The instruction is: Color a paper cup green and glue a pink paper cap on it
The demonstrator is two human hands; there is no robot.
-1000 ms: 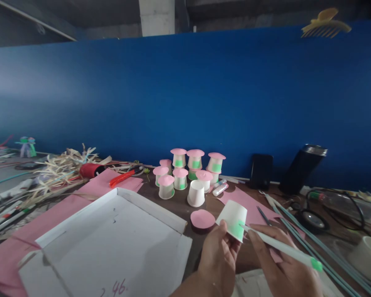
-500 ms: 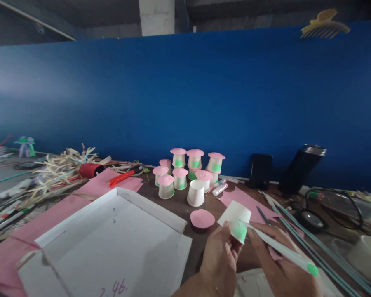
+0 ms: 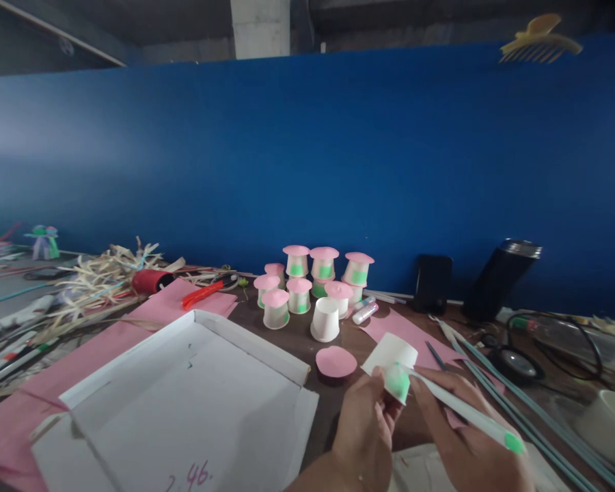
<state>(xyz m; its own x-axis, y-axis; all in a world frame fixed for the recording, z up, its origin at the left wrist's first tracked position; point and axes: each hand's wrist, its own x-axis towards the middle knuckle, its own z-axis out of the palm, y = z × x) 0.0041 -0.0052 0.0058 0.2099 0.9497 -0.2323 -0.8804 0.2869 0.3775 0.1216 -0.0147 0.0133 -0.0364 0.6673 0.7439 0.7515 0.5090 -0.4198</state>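
My left hand (image 3: 363, 427) is closed round a white paper cup (image 3: 389, 352), which is tilted and has a green patch low on its side. In my right hand (image 3: 464, 427) is a white marker pen (image 3: 456, 404) with a green end, its tip against the cup at the green patch. Just left of the held cup lies a pink paper disc (image 3: 335, 361) on the dark table. Behind it a plain white cup (image 3: 325, 320) stands upside down, in front of several cups with pink paper tops (image 3: 298, 295) and green patches.
A shallow white cardboard box (image 3: 174, 403) fills the left front. Pink paper (image 3: 397, 328), scissors (image 3: 434, 355), cords (image 3: 523, 393) and a black flask (image 3: 502, 280) lie or stand at the right. Red-handled scissors (image 3: 202, 295) and shredded strips (image 3: 113, 273) are at the left. A blue partition (image 3: 307, 150) rises behind.
The marker tip has shifted very slightly on the cup, and its green end has moved a little left. Both hands hold almost the same place.
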